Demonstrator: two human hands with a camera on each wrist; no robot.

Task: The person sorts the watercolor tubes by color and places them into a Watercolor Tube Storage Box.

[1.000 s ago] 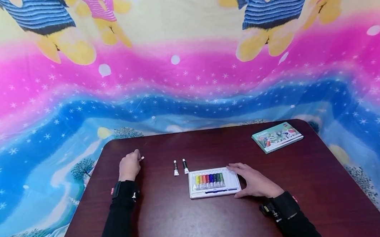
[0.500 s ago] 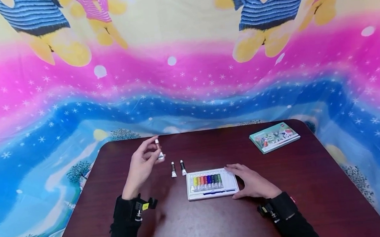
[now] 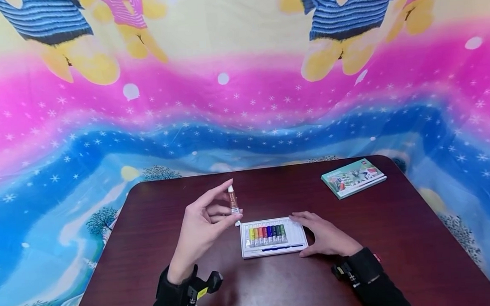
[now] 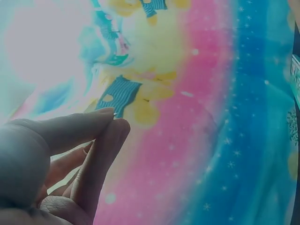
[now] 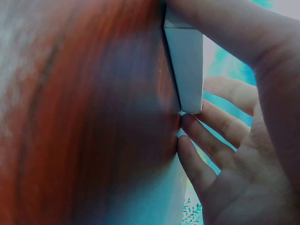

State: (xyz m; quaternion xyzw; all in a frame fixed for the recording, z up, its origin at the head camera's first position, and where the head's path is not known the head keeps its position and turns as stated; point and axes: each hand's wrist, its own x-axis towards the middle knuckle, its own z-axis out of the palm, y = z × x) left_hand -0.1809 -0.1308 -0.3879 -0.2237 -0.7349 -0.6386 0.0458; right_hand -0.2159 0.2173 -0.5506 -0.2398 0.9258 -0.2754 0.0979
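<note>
My left hand [image 3: 203,224] is raised above the table and pinches a brown paint tube [image 3: 232,201], held upright with its white cap on top. In the left wrist view, the thumb and a finger meet at their tips, and the tube is mostly hidden behind them. To the right lies a white paint tray [image 3: 301,231] with a row of coloured paint tubes [image 3: 268,235] and a blue-handled brush [image 3: 281,247]. My right hand [image 3: 326,234] grips the tray's right end, thumb at the near corner and fingers at the far one. The tray's white side wall [image 5: 186,70] shows in the right wrist view.
A green paint box [image 3: 353,178] lies at the back right of the dark wooden table [image 3: 277,285]. The white end of a loose tube [image 3: 238,223] peeks out beside the tray, behind my left hand. A patterned cloth [image 3: 242,102] hangs around the table.
My left hand has lifted the brown paint tube from the table's left side and carried it right, towards the tray, covering the two loose tubes. The right hand has stayed at the tray.
</note>
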